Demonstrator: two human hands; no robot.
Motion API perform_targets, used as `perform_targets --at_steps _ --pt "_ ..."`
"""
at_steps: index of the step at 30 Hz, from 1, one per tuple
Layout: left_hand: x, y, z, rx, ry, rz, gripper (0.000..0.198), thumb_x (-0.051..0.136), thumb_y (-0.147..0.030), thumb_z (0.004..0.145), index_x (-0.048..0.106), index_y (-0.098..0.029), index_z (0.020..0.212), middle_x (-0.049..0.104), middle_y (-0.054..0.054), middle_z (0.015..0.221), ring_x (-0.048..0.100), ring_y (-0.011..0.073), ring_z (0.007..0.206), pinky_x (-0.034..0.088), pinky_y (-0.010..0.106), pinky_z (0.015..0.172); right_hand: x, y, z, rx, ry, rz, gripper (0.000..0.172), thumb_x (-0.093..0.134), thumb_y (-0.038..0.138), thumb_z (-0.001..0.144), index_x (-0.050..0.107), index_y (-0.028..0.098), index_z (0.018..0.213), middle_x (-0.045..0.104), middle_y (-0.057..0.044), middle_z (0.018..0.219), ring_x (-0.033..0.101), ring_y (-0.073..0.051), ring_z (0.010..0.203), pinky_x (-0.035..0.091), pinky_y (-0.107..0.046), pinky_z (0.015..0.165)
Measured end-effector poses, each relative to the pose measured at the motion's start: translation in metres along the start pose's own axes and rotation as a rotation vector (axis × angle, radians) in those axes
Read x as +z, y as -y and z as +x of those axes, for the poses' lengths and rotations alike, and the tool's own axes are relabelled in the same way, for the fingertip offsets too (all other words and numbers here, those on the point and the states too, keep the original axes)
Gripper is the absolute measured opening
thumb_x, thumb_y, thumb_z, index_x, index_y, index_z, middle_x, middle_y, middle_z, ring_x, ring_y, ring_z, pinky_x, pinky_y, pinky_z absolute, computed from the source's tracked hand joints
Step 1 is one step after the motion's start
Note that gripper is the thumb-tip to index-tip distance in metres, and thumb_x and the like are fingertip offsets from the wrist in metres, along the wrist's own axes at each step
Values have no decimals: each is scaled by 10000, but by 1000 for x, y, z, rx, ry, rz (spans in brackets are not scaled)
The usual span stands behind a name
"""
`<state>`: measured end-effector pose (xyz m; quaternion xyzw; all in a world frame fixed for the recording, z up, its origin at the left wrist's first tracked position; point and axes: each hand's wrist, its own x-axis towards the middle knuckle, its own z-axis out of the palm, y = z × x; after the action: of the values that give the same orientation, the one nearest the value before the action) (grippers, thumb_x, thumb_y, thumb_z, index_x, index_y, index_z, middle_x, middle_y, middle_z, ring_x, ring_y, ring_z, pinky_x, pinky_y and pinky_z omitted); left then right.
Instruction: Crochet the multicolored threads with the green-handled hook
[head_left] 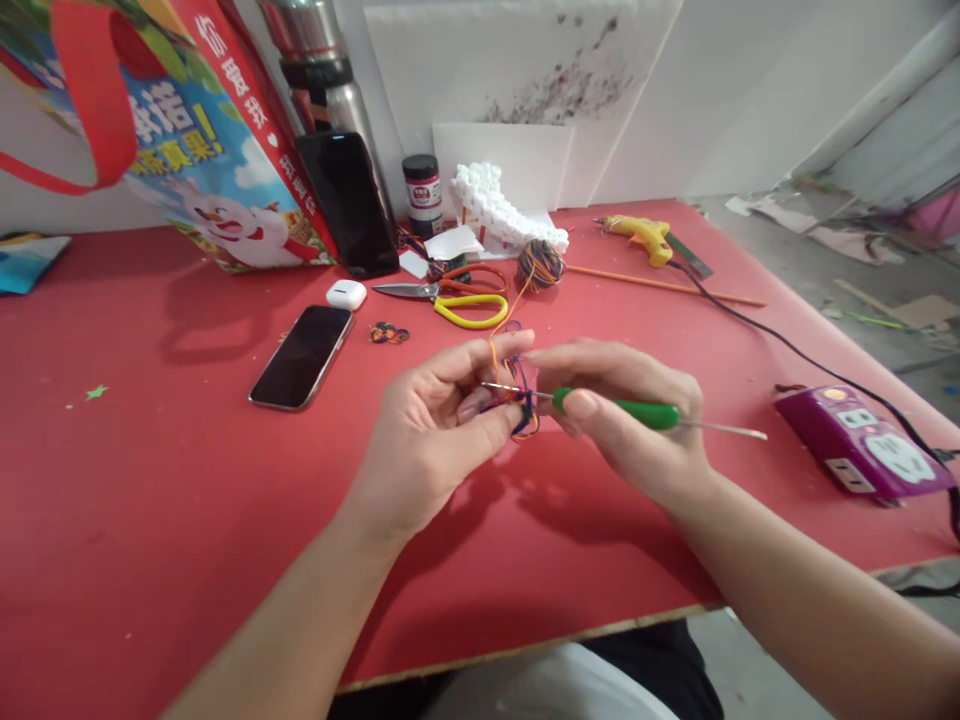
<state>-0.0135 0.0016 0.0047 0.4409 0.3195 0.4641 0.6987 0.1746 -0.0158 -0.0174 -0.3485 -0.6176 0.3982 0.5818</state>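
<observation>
My left hand [442,420] pinches a small multicoloured crochet piece [525,412] between thumb and fingers. Orange yarn [504,318] loops over its index finger and runs back to a multicoloured yarn ball [540,266]. In my right hand [630,410] is a crochet hook [649,413] with a green handle, held between thumb and fingers. The hook's thin metal tip points left into the piece at my left fingers; a second metal end sticks out to the right. Fingers partly hide the stitches.
Behind my hands lie scissors [469,305] with red and yellow handles. A phone [301,357], an earbud case [346,294] and a small yarn piece [388,333] are to the left. A yellow glue gun [641,238] and a purple power socket [862,440] sit at right, a black cable between them.
</observation>
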Motion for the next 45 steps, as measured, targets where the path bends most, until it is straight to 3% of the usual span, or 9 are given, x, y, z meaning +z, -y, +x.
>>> perform_targets --at_steps 5,10,17,26,29,39,42,45 --pt "-1 -1 -2 21 6 98 366 836 -116 817 906 -294 1129 770 30 933 631 106 732 526 194 623 -7 -2 2 -447 126 -430 345 717 165 1005 767 225 1341 782 -106 1074 732 -186 827 620 -310 720" --pt "1 -1 -2 12 -27 88 413 865 -73 747 908 -262 1111 759 30 910 659 132 787 577 218 689 -3 -4 -2 -621 164 -660 451 638 121 1038 636 179 1485 771 -118 1084 765 -204 907 660 -306 781" --pt "5 2 1 -22 -26 -144 362 964 -153 723 908 -253 1067 724 16 877 676 105 792 611 184 725 2 -4 -8 -585 24 -695 432 645 118 1030 650 186 1457 788 -129 1099 777 -204 911 663 -289 773" --pt "8 1 1 -49 -62 -184 386 1005 -151 662 906 -234 1027 707 4 854 651 103 756 576 185 657 10 -8 -8 -562 -55 -657 358 601 156 1063 674 215 1408 808 -114 1074 767 -210 850 666 -322 702" --pt "8 1 1 -49 -64 -181 394 1017 -151 652 909 -238 1021 713 3 850 662 104 798 581 174 702 11 -9 -9 -560 -78 -666 335 615 155 1051 682 202 1376 794 -120 1034 756 -211 843 657 -321 689" --pt "3 4 1 20 -28 -107 372 995 -175 715 903 -249 1068 685 0 860 659 106 806 580 181 732 14 -3 -11 -464 -66 -586 319 642 108 1014 679 252 1297 776 -52 875 708 -183 693 592 -295 618" --pt "2 5 1 32 -16 -95 369 989 -174 733 903 -262 1081 689 -4 869 646 92 778 571 178 715 13 0 -12 -454 -49 -601 297 675 86 987 706 255 1228 794 -61 902 714 -171 677 589 -281 614" --pt "1 5 1 44 -33 -76 343 980 -180 755 903 -269 1078 681 -5 860 649 96 791 572 186 730 9 3 -11 -508 10 -631 411 660 99 958 679 237 1345 819 -93 981 740 -192 725 615 -302 629"
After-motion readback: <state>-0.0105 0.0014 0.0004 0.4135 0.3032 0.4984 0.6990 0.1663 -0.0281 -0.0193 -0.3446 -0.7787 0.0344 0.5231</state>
